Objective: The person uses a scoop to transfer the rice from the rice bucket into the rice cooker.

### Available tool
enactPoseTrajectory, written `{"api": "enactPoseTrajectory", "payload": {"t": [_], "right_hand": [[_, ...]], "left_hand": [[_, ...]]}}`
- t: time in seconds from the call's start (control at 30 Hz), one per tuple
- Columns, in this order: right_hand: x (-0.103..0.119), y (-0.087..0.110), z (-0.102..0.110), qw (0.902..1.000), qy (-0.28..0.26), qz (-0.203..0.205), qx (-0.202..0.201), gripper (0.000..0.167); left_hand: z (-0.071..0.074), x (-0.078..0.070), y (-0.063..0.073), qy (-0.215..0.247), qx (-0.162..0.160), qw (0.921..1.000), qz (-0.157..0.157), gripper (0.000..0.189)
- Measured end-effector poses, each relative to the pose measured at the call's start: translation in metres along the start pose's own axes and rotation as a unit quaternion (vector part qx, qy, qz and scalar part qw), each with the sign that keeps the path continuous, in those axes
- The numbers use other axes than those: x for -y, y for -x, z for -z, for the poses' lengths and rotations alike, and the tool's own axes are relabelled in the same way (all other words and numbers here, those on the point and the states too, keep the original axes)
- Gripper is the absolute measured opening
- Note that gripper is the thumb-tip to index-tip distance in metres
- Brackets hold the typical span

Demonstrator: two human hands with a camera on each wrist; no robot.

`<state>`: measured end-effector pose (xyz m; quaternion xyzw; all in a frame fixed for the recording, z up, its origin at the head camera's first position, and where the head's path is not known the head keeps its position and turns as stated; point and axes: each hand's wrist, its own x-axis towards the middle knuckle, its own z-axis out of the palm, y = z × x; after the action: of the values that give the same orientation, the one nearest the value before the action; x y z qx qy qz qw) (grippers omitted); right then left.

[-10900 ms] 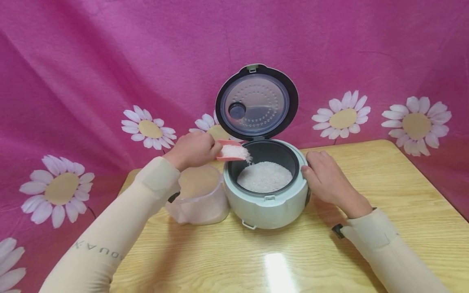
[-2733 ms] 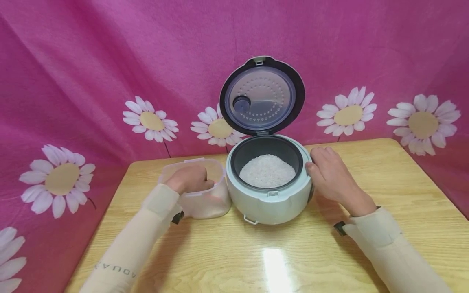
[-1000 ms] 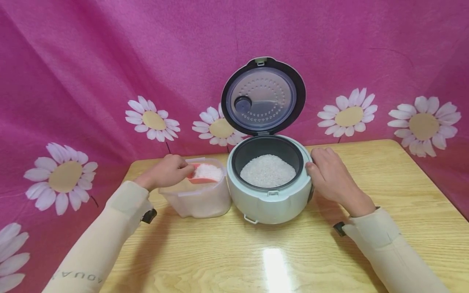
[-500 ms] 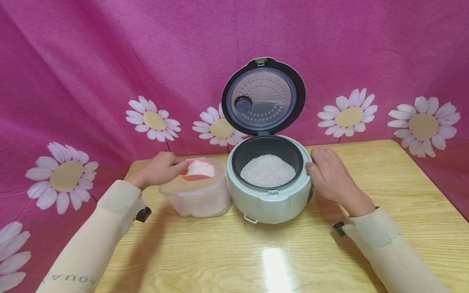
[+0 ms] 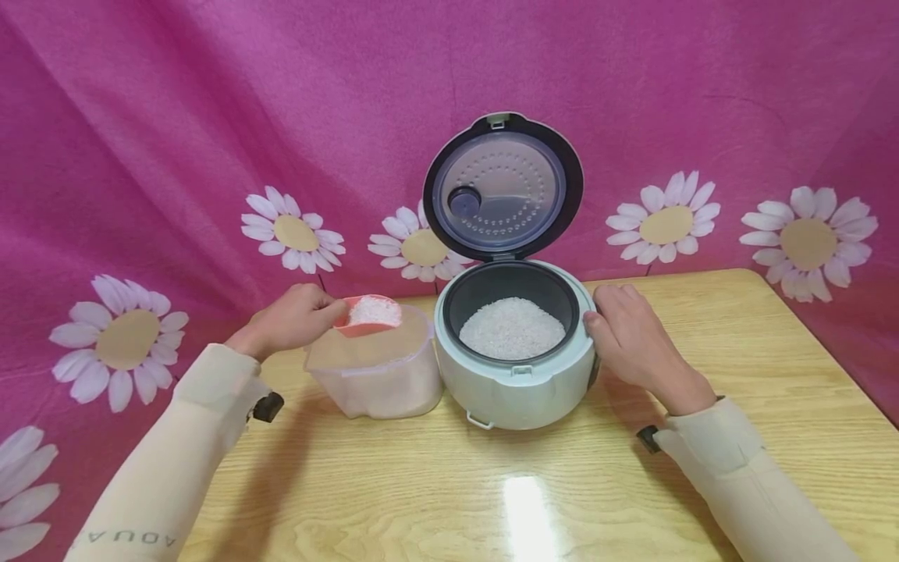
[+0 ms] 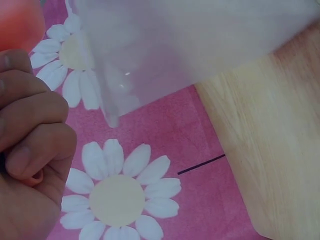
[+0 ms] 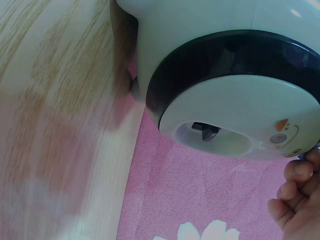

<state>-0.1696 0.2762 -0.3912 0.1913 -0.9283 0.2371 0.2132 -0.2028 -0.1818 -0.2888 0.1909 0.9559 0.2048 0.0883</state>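
In the head view my left hand [image 5: 289, 320] grips the handle of a pink scoop [image 5: 354, 328] heaped with white rice. It holds the scoop over the back left of a translucent container [image 5: 386, 394]. The left wrist view shows curled fingers [image 6: 37, 112] around the handle, its end poking out below. My right hand [image 5: 635, 339] holds the right rim of a pale green rice cooker [image 5: 516, 402], thumb on top. The right wrist view shows its fingers [image 7: 298, 171] bent at the cooker's edge. White rice [image 5: 513, 328] lies heaped inside the dark inner pot [image 5: 467, 300].
The cooker's lid [image 5: 502, 187] stands upright at the back. Container and cooker sit side by side on a wooden table [image 5: 421, 484]. A magenta cloth [image 5: 337, 117] with printed daisies hangs right behind the table.
Earlier the left hand tipped rice from the scoop into the pot, then dipped into the container. The filled scoop has since come up and moved left. The right hand stays on the cooker.
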Motion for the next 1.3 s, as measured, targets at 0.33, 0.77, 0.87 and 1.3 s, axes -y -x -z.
{"api": "enactPoseTrajectory", "payload": {"t": [0.33,0.77,0.87,1.3], "right_hand": [[0.0,0.0,0.0,1.0,0.001,0.009,-0.003,0.015],[0.002,0.001,0.002,0.9999,0.001,-0.003,0.01,0.015],[0.001,0.001,0.002,1.0,0.001,-0.002,0.007,0.015],[-0.002,0.002,0.0,1.0,0.002,-0.004,0.006,0.016]], "left_hand": [[0.005,-0.014,-0.013,-0.001,-0.007,0.9997,-0.023,0.046],[0.012,-0.044,-0.036,-0.013,-0.006,0.9985,-0.052,0.044],[0.011,-0.052,-0.043,-0.022,-0.005,0.9978,-0.063,0.043],[-0.009,-0.08,-0.067,-0.008,-0.004,0.9967,-0.081,0.038]]}}
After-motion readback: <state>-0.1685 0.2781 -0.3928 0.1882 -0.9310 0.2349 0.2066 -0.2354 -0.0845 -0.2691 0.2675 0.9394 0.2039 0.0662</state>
